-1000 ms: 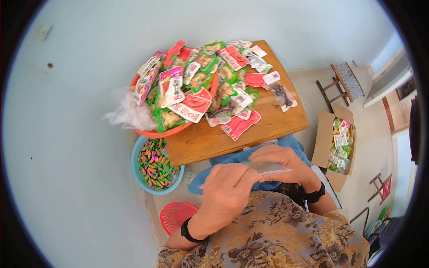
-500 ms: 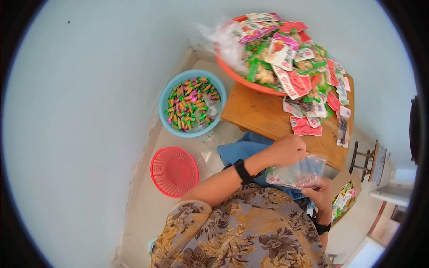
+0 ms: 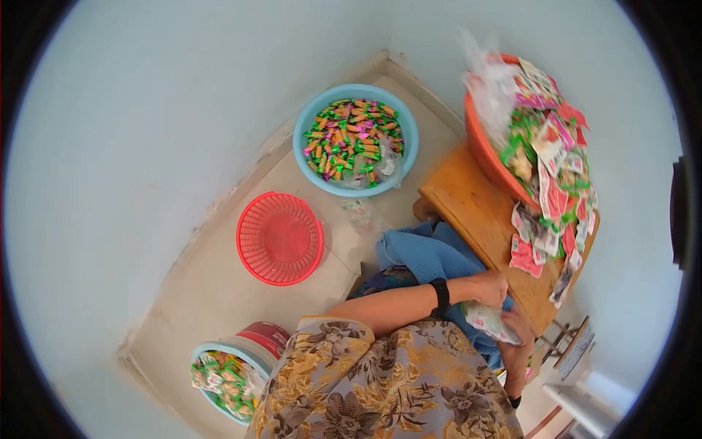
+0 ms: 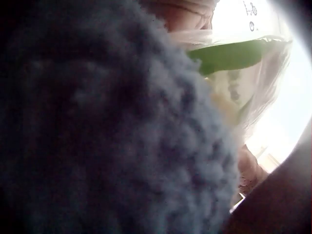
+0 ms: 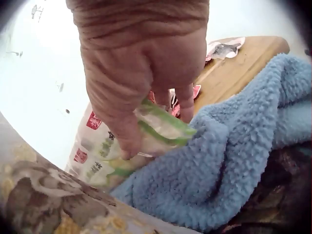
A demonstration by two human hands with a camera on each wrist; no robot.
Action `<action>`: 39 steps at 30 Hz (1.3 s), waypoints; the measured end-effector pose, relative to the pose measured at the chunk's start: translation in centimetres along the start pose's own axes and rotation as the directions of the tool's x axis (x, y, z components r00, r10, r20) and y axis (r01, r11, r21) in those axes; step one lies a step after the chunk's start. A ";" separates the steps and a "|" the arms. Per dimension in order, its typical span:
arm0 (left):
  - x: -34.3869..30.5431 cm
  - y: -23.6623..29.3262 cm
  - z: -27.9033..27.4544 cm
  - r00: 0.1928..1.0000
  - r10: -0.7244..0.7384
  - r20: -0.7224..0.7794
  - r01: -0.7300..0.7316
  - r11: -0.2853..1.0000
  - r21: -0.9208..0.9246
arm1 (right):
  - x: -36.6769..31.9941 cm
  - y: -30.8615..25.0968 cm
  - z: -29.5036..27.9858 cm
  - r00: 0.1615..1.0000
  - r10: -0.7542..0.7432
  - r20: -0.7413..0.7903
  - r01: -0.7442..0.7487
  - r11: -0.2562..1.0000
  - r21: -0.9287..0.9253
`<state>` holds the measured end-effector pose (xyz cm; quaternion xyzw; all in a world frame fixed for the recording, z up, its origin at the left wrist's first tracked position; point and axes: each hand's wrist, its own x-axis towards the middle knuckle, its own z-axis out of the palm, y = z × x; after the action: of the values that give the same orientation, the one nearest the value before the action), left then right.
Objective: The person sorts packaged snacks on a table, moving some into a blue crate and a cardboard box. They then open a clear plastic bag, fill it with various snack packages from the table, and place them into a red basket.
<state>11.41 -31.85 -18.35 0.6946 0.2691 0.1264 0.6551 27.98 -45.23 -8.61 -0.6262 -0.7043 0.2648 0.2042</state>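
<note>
A clear plastic bag (image 3: 491, 322) with green-edged, printed packaging inside lies between both hands over the blue fleece cloth (image 3: 424, 256). My left hand (image 3: 486, 287) has curled fingers at the bag's upper edge. In the left wrist view dark fleece hides much, with part of that hand (image 4: 185, 14) above the bag (image 4: 243, 73). At the bag's other end, my right hand (image 3: 516, 333) grips it. The right wrist view shows this hand (image 5: 146, 63) pinching the bag (image 5: 97, 156) between thumb and fingers, beside the cloth (image 5: 229, 141).
The wooden table (image 3: 468, 208) at right bears a heaped orange basin (image 3: 486, 150) and loose packets. On the floor stand a blue basin (image 3: 301, 150) of wrapped sweets, a red basket (image 3: 281, 238) and a bucket (image 3: 263, 342) beside a tub of packets (image 3: 227, 380).
The head view has swung, moving the table to the right and bringing the tub and bucket into sight. Both hands have come closer together around the bag, which looks less spread out.
</note>
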 end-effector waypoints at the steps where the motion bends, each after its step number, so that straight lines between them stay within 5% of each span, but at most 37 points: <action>1: 0.0 -0.2 -0.1 0.999 0.006 -0.037 -0.006 1.000 -0.007 | 0.5 0.6 0.2 0.995 -0.061 0.074 0.054 0.994 0.090; 12: 0.0 -0.6 -1.2 0.981 0.139 -0.138 -0.121 0.984 0.130 | 1.8 -0.2 1.5 0.945 0.326 0.043 -0.305 0.821 0.483; 20: 0.6 -2.4 -0.6 0.954 0.173 -0.243 -0.123 0.970 0.210 | 1.2 2.4 2.1 0.945 0.328 -0.020 -0.290 0.861 0.417; 22: -0.4 -3.1 -3.1 0.942 0.186 -0.280 -0.088 0.940 0.329 | 1.2 2.0 2.6 0.936 0.338 -0.099 -0.269 0.868 0.417; 24: -4.6 -3.4 -7.8 0.906 0.219 -0.362 -0.129 0.958 0.257 | 1.4 1.3 2.7 0.924 0.363 -0.118 -0.274 0.846 0.458; 26: -11.6 -3.7 -12.8 0.846 0.084 -0.526 -0.079 0.996 0.033 | 1.5 0.6 3.0 0.906 0.401 -0.138 -0.280 0.809 0.516; 27: -13.0 -7.0 -13.9 0.752 0.101 -0.652 -0.130 0.992 0.004 | 1.5 0.6 3.2 0.899 0.412 -0.148 -0.283 0.804 0.522; 28: -17.6 -6.3 -15.1 0.693 -0.107 -0.713 -0.055 0.978 -0.201 | 1.5 0.8 3.3 0.894 0.419 -0.157 -0.286 0.806 0.518; 30: -22.0 -14.9 -15.2 0.489 -0.216 -0.845 0.256 0.962 -0.097 | 1.2 1.6 3.3 0.897 0.413 -0.156 -0.284 0.810 0.512; 31: -24.9 -17.4 -14.6 0.444 -0.385 -0.809 0.242 0.921 -0.305 | 1.0 1.5 3.6 0.890 0.425 -0.162 -0.291 0.807 0.514; 34: -31.5 -29.9 -8.1 0.260 -0.839 -0.477 -0.050 0.482 -0.875 | 1.0 1.5 4.1 0.845 0.473 -0.248 -0.311 0.814 0.491; 36: -35.0 -34.6 -2.0 0.257 -0.930 -0.263 -0.388 0.150 -0.909 | 1.0 1.2 4.1 0.835 0.495 -0.241 -0.332 0.802 0.496; 37: -37.1 -34.7 0.5 0.267 -0.829 -0.491 -0.010 0.508 -0.862 | 1.1 1.0 4.0 0.834 0.504 -0.224 -0.344 0.793 0.503; 38: -38.6 -34.7 2.5 0.378 -0.655 -0.654 0.341 0.756 -0.559 | 1.1 1.2 3.9 0.840 0.495 -0.222 -0.338 0.797 0.501; 39: -39.0 -36.1 4.4 0.246 -0.748 -0.616 0.327 0.663 -0.674 | 1.4 0.5 3.8 0.827 0.508 -0.242 -0.342 0.795 0.500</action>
<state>-25.86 -56.68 -47.24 0.2327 0.7526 0.2700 0.5536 25.79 -44.27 -11.92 -0.7463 -0.4142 0.3343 0.3995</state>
